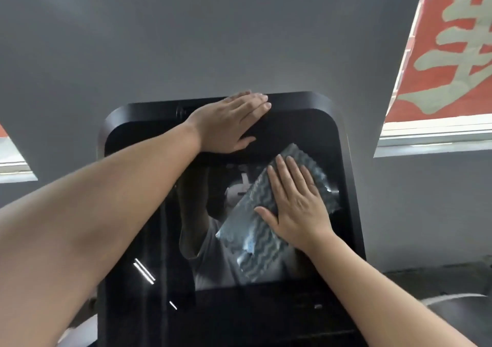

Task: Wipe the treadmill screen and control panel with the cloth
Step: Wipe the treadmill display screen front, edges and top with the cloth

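Observation:
The treadmill screen [149,234] is a dark glossy panel in a black rounded frame, filling the lower middle of the view. A grey-blue cloth [246,229] with a wavy pattern lies flat against the right part of the glass. My right hand [295,208] presses on the cloth with flat, spread fingers. My left hand [229,122] rests flat on the frame's top edge, fingers together, holding nothing. The strip of the control panel [266,309] below the glass is dark and hard to read.
A grey wall [186,40] rises behind the console. A red banner with pale characters [450,48] hangs at the upper right over a bright window ledge [431,136]. Another window sliver [13,160] shows at the left. Reflections of a person appear in the glass.

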`<state>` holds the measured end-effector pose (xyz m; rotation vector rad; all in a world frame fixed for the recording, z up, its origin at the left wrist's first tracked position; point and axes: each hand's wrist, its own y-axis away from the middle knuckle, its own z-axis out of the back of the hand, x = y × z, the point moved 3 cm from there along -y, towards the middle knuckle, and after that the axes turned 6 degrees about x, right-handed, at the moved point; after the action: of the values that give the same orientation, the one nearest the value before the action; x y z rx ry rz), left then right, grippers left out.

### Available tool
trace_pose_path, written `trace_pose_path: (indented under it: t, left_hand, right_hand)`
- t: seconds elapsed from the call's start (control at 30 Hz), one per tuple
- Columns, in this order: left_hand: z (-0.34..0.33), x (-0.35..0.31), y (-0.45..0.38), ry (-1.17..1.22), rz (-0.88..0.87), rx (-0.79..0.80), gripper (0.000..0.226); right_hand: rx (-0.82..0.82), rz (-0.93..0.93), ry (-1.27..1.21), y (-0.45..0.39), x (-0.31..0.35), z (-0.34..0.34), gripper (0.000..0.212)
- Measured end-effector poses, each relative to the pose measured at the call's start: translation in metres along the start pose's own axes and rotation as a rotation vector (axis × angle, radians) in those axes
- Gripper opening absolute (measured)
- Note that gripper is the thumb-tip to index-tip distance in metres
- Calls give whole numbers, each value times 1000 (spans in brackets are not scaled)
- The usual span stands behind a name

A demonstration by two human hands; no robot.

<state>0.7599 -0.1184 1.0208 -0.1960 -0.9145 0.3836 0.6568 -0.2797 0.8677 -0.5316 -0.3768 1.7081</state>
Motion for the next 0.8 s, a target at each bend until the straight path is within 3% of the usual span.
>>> trace_pose_path:
  t: [0.1, 0.27, 0.37, 0.57, 0.67, 0.8]
  left_hand:
    - [1, -1, -1, 26, 47, 17, 68]
    - [-2, -1, 0, -20, 72, 23, 65]
    - [-5, -1, 1, -48, 62, 9, 65]
    - [-5, 0, 1, -57, 85, -14, 62]
    - [-6, -1, 1, -63, 97, -26, 60]
    - [-8, -1, 1, -82, 98, -39, 60]
  right_hand:
    - [49, -36, -38, 41, 22, -16, 90]
    - [116, 174, -1, 143, 56, -49, 90]
    - [83, 205, 13, 102, 40, -38, 89]
    - [-4, 6, -35, -20, 12, 6, 87]
    - [6, -82, -100, 7, 31, -4, 89]
    - [72, 87, -59, 97, 67, -35, 92]
